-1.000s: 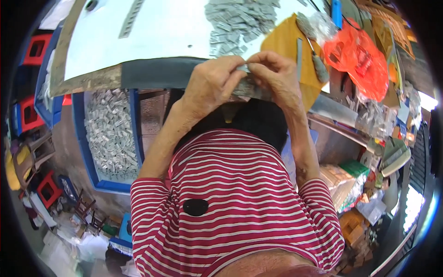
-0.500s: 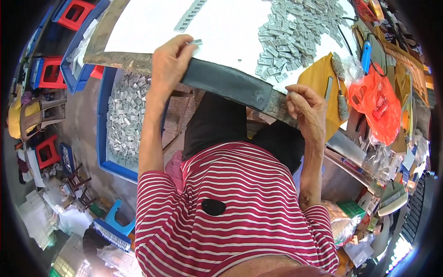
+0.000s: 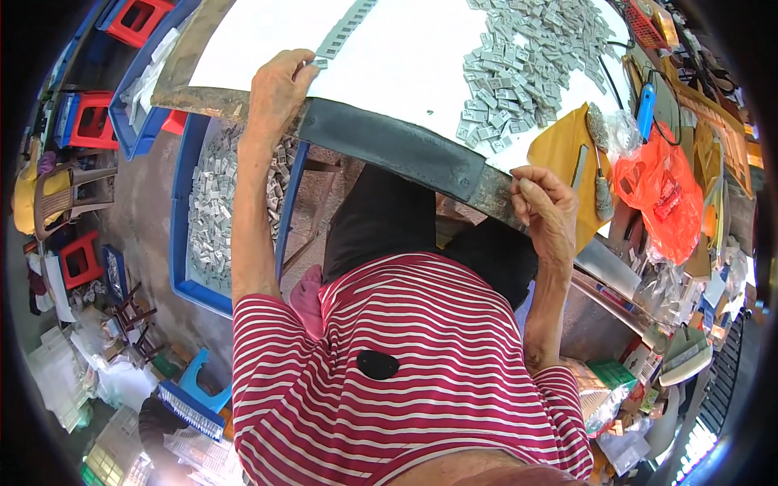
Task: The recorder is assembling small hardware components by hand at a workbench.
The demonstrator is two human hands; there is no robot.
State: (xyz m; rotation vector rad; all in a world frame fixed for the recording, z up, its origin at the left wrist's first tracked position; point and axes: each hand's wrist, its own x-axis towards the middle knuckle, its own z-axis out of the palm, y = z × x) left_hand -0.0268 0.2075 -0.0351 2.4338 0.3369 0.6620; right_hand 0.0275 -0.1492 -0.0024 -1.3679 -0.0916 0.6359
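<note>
Grey tab (image 3: 322, 63) pinched in our left hand (image 3: 275, 89) | right hand (image 3: 546, 198) half-curled, contents unclear | we should square it to tab row (image 3: 348, 31)

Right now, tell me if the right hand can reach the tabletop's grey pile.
Likely yes: the right hand is at the table edge near the grey pile, with nothing visible between them.
</note>
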